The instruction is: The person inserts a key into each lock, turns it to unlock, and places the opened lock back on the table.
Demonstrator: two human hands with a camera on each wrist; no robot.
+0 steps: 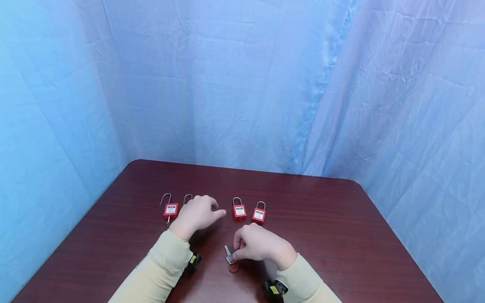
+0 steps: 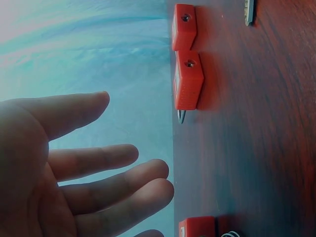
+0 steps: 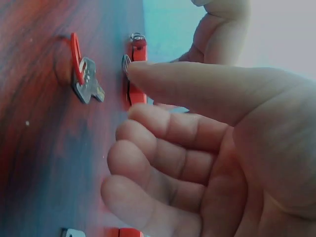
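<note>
Four red padlocks line the counter; right hand hovers relaxed near key, wrist view showing no contact; left hand spread.

Dark reddish-brown wooden table, glossy, fine grain, rounded far corners. Wrinkled light-blue cloth backdrop behind and on both sides, hanging in folds, meeting table's far edge. Creases heavier on right side, one vertical gathered fold right of centre. Even, soft light, faint sheen on tabletop, short shadows. In both wrist views same wood surface and blue cloth, blurred
</note>
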